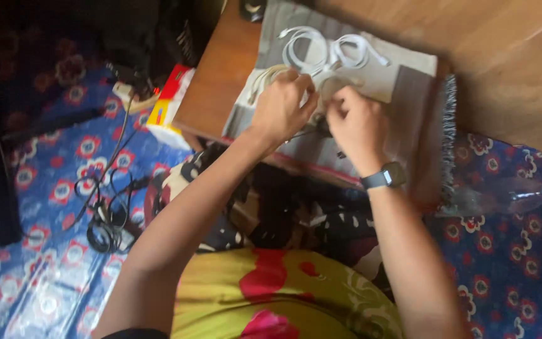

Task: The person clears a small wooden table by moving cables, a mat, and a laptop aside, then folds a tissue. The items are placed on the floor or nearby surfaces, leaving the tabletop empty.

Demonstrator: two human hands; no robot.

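Yellow garment with red patches [271, 295], worn by the person, nearest the lens. Left hand [281, 107]: fingers curled over a cream coiled cable [265, 78] lying on a grey cloth [409, 81]; grip closed on the cable. Right hand [356, 122]: fingers bunched tight beside the left, apparently pinching a thin dark cord [302, 133], though blur hides the contact; dark wristwatch [384, 177] on its wrist. White coiled cables [330, 50]: on the cloth toward the far edge of the wooden counter [211, 81]. Red, yellow and white box [167, 103]: at the counter's left edge. Black tangled wires [105, 216]: on the blue flowered floor covering [51, 188]. Clear plastic bottle [522, 193]: on the floor, right of the counter.
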